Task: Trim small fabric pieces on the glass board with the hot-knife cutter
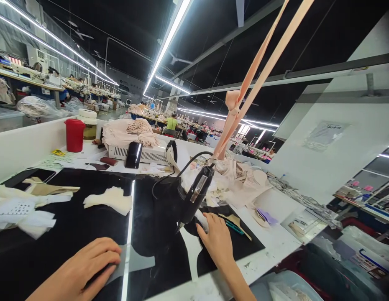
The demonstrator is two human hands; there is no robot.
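My left hand [90,265] lies on the glossy black board [97,221], fingers stretched and slightly bent. Its fingertips touch a translucent grey template piece [139,259]. Between the thumb and fingers of my right hand [217,238] is a smooth white object [201,220], partly hidden, whose kind I cannot make out. Just left of it a black corded hand tool [196,194] hangs tip down from a knotted peach fabric strip [232,108]. Under the tool's tip are black and white cut shapes. A teal pen-like tool [234,228] lies beyond my right hand.
Cream fabric pieces [109,200] and white scraps [21,211] lie on the left. Behind stand a phone [133,155], a red cup [74,135], a jar [88,124] and a vented white box [153,155] bearing peach fabric. More peach pieces [244,179] heap at back right.
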